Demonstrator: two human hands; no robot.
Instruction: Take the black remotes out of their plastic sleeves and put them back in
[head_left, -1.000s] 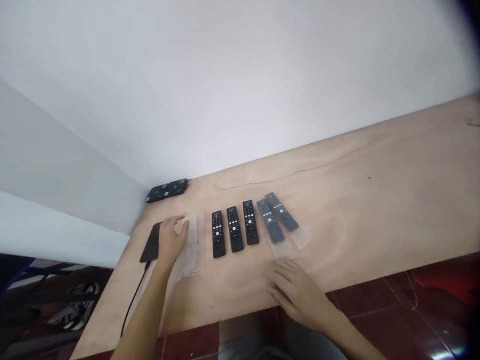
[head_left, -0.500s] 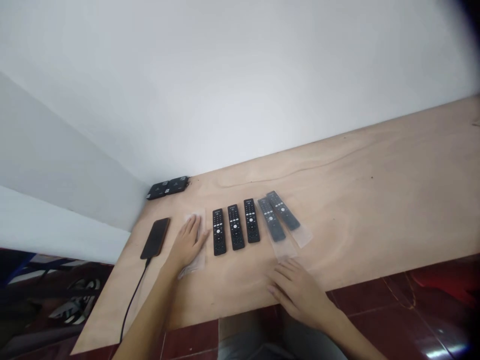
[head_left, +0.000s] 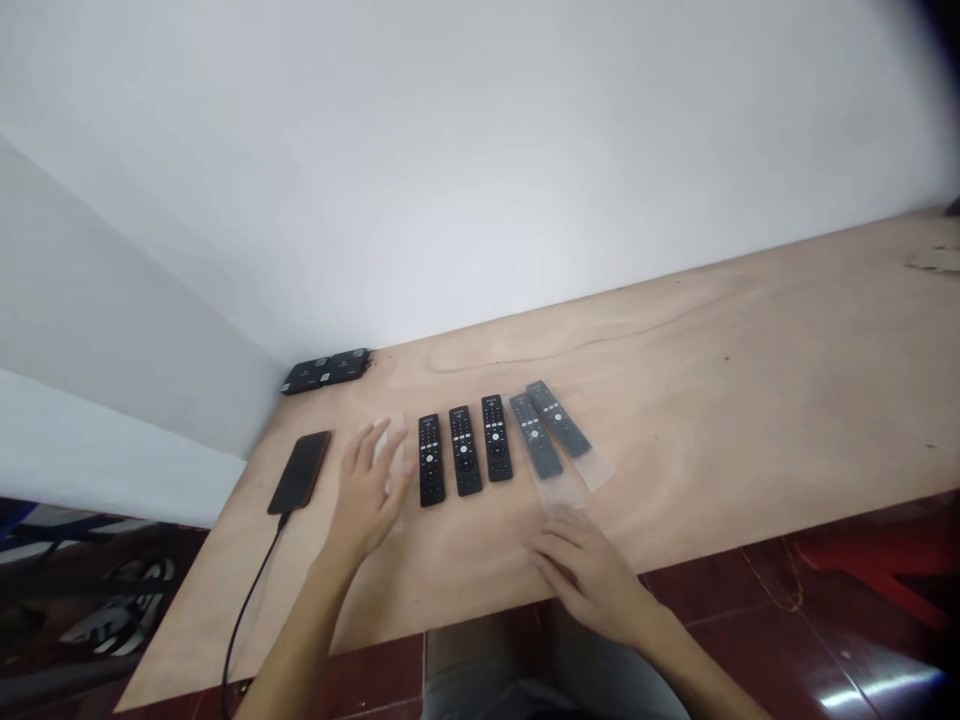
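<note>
My left hand [head_left: 369,497] has its fingers spread over clear plastic sleeves [head_left: 396,432], which it partly hides; whether it touches them I cannot tell. Just right of it lie three bare black remote controls, a left one [head_left: 430,460], a middle one [head_left: 465,450] and a right one [head_left: 496,438], side by side. Two more remotes, one [head_left: 535,436] overlapped by another [head_left: 559,418], lie tilted inside cloudy plastic sleeves. My right hand [head_left: 581,570] rests near the table's front edge with loosely stretched fingers, its fingertips at the lower end of the nearer sleeve [head_left: 559,492].
A smartphone [head_left: 300,472] with a black cable [head_left: 251,605] lies at the left of the wooden table [head_left: 712,420]. Two flat black boxes [head_left: 326,371] sit in the back left corner against the white wall [head_left: 480,180]. A red object [head_left: 870,560] stands beyond the front edge.
My left hand has lifted slightly and spread its fingers above the plastic sleeves, where before it lay flat on them. My right hand has hardly moved. The view has shifted slightly.
</note>
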